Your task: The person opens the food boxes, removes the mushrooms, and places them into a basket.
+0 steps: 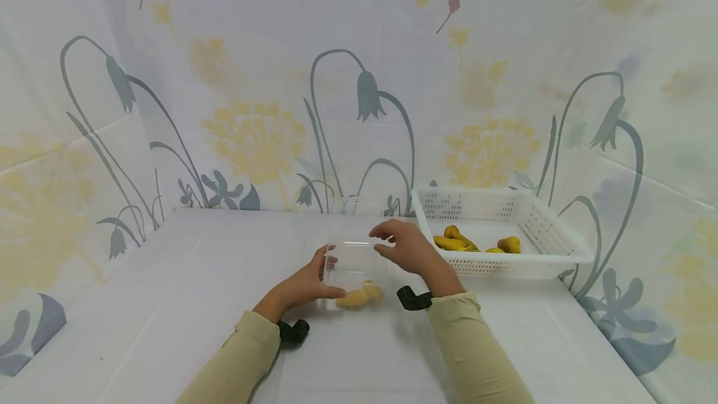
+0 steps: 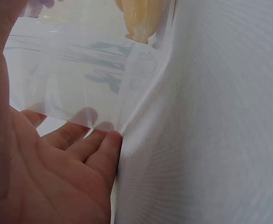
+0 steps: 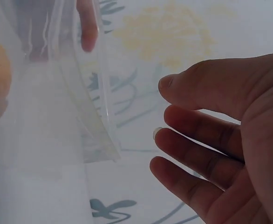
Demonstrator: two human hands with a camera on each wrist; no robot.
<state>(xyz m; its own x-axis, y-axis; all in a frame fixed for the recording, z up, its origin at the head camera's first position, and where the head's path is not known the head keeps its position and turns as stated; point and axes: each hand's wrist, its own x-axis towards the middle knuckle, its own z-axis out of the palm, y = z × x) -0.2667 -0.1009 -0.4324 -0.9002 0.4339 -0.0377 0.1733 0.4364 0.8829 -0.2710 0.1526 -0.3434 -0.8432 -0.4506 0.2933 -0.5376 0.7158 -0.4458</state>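
A clear plastic box (image 1: pixel 354 260) stands on the white table in the middle of the head view. Pale yellow fruit (image 1: pixel 359 296), banana-like in outline, shows through its wall; a blunt fruit end appears at the top of the left wrist view. My left hand (image 1: pixel 305 282) grips the box's left side, thumb at the front and fingers along the wall. At the upper right of the box, my right hand (image 1: pixel 406 245) hovers with fingers loosely bent. The right wrist view shows a gap between those fingertips (image 3: pixel 167 84) and the box wall, with nothing held.
A white perforated basket (image 1: pixel 505 260) stands at the back right, behind the right forearm, with several yellow fruits (image 1: pixel 455 240) in it. A faint clear object (image 1: pixel 356 206) is at the table's back edge. Behind rises a flower-printed cloth (image 1: pixel 359 80).
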